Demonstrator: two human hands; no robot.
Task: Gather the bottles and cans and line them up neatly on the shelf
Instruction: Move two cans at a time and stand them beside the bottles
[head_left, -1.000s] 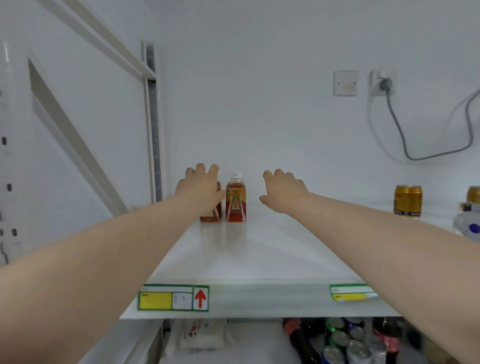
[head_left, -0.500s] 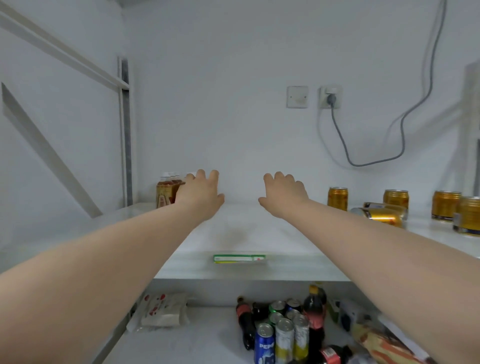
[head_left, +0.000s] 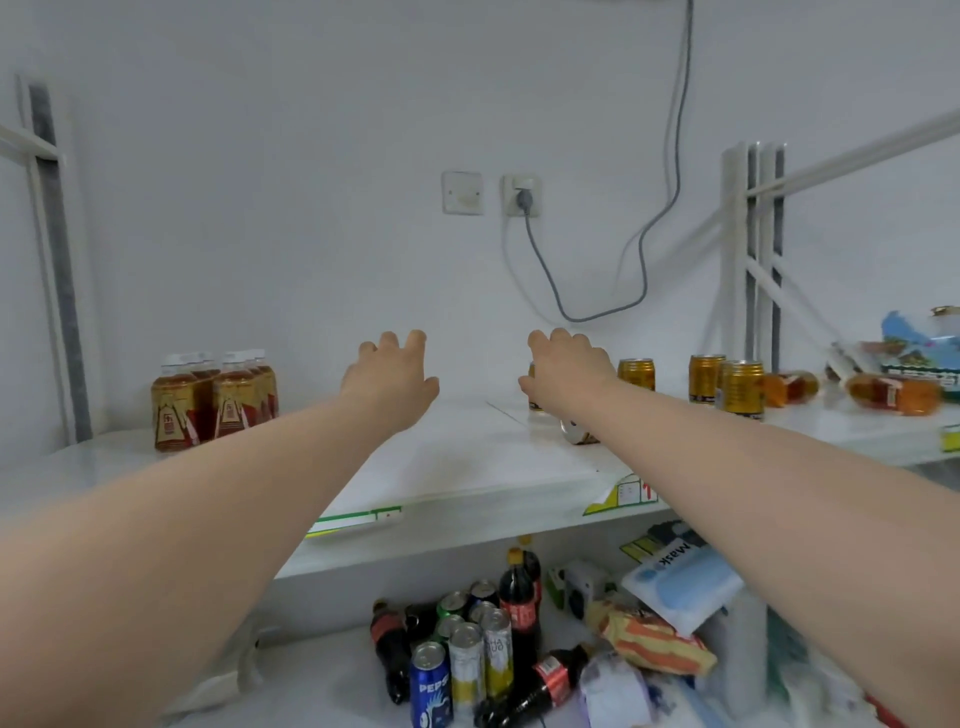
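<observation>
Several brown tea bottles (head_left: 213, 402) stand grouped at the left of the white shelf (head_left: 457, 467). Both my arms reach over the shelf's middle. My left hand (head_left: 389, 379) hovers with loose fingers and holds nothing. My right hand (head_left: 563, 371) hangs over a gold can that it mostly hides, with a fallen gold can (head_left: 576, 434) just below my wrist; whether it touches either I cannot tell. More gold cans (head_left: 636, 374) (head_left: 740, 389) stand to the right, and two tea bottles (head_left: 893, 395) lie on their sides beyond them.
On the lower shelf stand cola bottles (head_left: 519, 597) and several cans, among them a blue Pepsi can (head_left: 430, 683), beside snack packets (head_left: 654, 642) and a mask pack (head_left: 680, 577). A grey cable (head_left: 644, 223) hangs from a wall socket. Shelf uprights (head_left: 753, 249) rise at right.
My view has swung right and down, away from the tea bottles at the left. Both hands have travelled right along the shelf; the right hand is now over the gold cans.
</observation>
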